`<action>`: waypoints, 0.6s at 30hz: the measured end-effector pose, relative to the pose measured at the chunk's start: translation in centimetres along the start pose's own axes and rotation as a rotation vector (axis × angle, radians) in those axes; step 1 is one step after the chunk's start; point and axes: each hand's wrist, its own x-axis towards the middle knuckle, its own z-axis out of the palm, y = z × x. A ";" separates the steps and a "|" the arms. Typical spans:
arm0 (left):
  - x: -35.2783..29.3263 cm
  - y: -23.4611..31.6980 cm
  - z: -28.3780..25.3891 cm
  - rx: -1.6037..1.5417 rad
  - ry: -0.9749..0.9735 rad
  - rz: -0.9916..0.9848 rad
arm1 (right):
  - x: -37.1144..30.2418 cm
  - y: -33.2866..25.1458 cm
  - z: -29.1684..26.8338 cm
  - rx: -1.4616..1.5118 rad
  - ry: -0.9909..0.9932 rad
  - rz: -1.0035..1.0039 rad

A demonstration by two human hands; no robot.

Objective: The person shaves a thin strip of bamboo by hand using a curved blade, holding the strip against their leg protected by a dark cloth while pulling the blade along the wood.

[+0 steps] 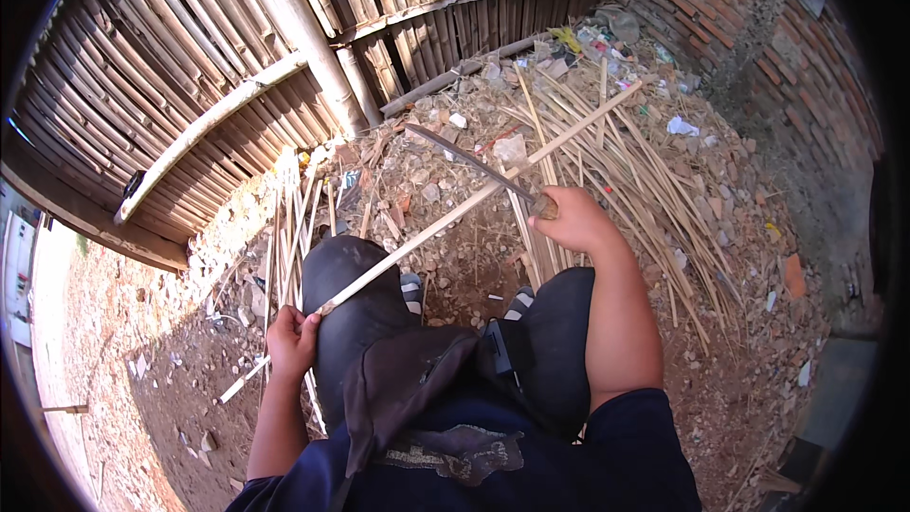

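Observation:
My left hand (pixel 292 343) is closed around a long pale bamboo strip (pixel 417 245), beside my left knee. The strip slants across my lap up to the far right, and its short lower end pokes out past my left hand. In my right hand (pixel 576 220), above my right knee, is the handle of a long knife (pixel 453 150). Its dark blade points to the far left and crosses the strip near the middle of the view. Whether the edge bites into the strip, I cannot tell.
A heap of split strips (pixel 654 199) lies on the right, and a smaller bundle (pixel 284 218) stands left of my knee. Stones and litter cover the ground. A bamboo wall (pixel 190 66) rises at the far left, a brick wall (pixel 806 85) at the right.

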 end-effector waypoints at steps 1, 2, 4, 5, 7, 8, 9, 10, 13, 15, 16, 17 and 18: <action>0.0 0.1 0.0 -0.008 0.007 0.014 | 0.0 -0.3 -0.2 0.002 0.001 -0.002; 0.0 0.1 0.0 -0.007 0.006 0.015 | -0.1 -0.5 -0.4 0.005 -0.010 0.010; 0.1 0.3 -0.1 -0.031 -0.013 -0.007 | -0.1 -0.2 -0.3 0.009 -0.020 0.023; 0.1 0.2 0.0 -0.030 -0.015 -0.006 | 0.0 0.1 0.0 -0.005 0.003 -0.003; 0.1 0.1 0.0 -0.025 -0.005 0.014 | 0.0 0.5 0.2 -0.016 0.027 -0.028; 0.1 0.1 0.0 -0.023 -0.005 0.015 | 0.0 0.3 -0.1 -0.023 0.009 -0.020; 0.0 0.2 0.0 -0.017 -0.006 0.002 | 0.0 0.1 -0.2 -0.029 -0.009 -0.012; 0.0 0.2 0.0 -0.011 -0.007 -0.010 | 0.0 0.2 -0.1 -0.027 -0.009 -0.012; -0.1 0.1 0.0 0.000 -0.008 -0.008 | -0.1 0.2 -0.1 -0.015 0.011 -0.024; 0.0 0.3 0.0 0.001 -0.005 0.004 | -0.2 -0.1 -0.3 -0.012 -0.013 0.006; 0.0 0.4 -0.1 0.001 -0.002 0.015 | -0.2 0.0 -0.3 -0.010 -0.012 0.005; 0.0 0.2 0.0 -0.001 -0.002 0.014 | -0.2 -0.1 -0.2 -0.008 -0.002 -0.002; 0.1 -0.2 0.1 -0.012 -0.011 0.002 | -0.2 -0.2 -0.2 -0.005 0.008 -0.010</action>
